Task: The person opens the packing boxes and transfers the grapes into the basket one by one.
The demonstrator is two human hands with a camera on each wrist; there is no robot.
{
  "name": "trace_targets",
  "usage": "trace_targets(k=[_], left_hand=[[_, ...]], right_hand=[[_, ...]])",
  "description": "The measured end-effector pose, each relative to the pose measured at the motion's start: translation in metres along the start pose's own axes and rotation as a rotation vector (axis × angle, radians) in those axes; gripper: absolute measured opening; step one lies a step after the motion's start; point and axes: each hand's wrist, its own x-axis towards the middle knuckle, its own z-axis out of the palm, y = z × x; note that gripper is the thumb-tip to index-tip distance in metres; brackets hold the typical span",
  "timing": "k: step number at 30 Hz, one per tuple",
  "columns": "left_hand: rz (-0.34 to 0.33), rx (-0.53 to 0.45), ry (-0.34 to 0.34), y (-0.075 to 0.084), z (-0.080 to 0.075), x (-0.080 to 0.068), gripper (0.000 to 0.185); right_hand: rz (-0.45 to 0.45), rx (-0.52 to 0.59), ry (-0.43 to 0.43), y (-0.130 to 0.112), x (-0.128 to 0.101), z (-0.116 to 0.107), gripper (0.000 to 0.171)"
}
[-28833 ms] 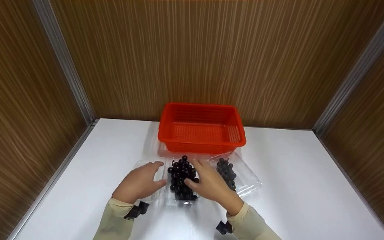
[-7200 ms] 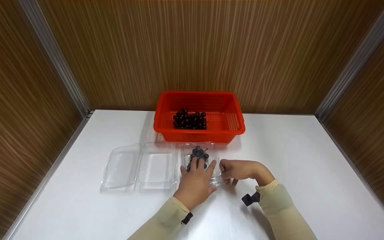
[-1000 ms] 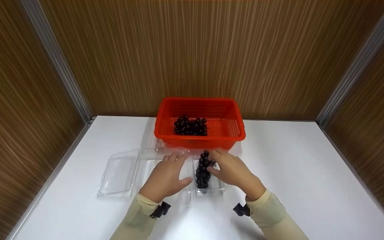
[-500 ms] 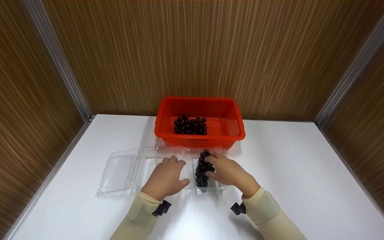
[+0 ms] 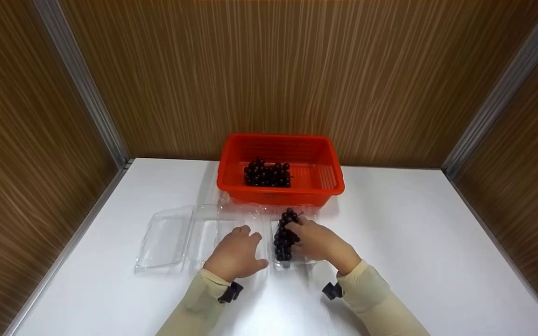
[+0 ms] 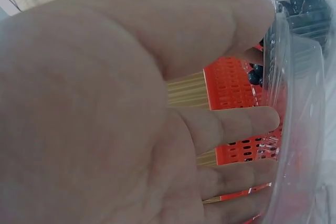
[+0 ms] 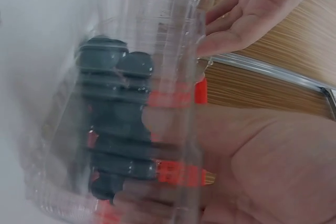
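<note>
A bunch of dark grapes [image 5: 284,242] lies in the right half of a clear plastic clamshell box [image 5: 292,264], whose lid is folded open to the left. My right hand [image 5: 320,241] reaches into that half, thumb and fingers curled about the bunch; the right wrist view shows the grapes [image 7: 113,108] through the box wall. My left hand [image 5: 235,255] is over the opened lid with its fingers spread. Up close, its fingertips [image 6: 270,118] are right at the clear plastic rim [image 6: 283,129], and nothing is in its palm.
Behind the box stands a red plastic basket [image 5: 325,185] with another bunch of dark grapes [image 5: 268,174] in its left part. A second clear clamshell [image 5: 164,240] lies open at the left, partly under the opened lid. Wood-grain panels [image 5: 278,65] enclose the white table [image 5: 414,233].
The other bunch has gone from its box to the basket since the oldest frame. The right-hand box has been opened. Over the last second my right fingers have closed in on its grapes.
</note>
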Motion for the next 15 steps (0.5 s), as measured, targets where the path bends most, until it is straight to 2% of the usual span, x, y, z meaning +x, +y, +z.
trace_targets(k=[7, 12, 15], left_hand=[[0.023, -0.004, -0.027, 0.001, 0.0024, 0.0005, 0.057], [0.065, -0.004, -0.022, 0.0016, 0.003, -0.0004, 0.067], [0.103, 0.019, -0.012, 0.002, 0.003, -0.0005, 0.073]], right_hand=[[-0.109, -0.008, 0.043, 0.0044, 0.0039, 0.0051, 0.017], [-0.162, -0.023, 0.06, 0.007, 0.0066, 0.0082, 0.015], [-0.148, -0.04, 0.067, 0.0065, 0.0067, 0.0098, 0.016]])
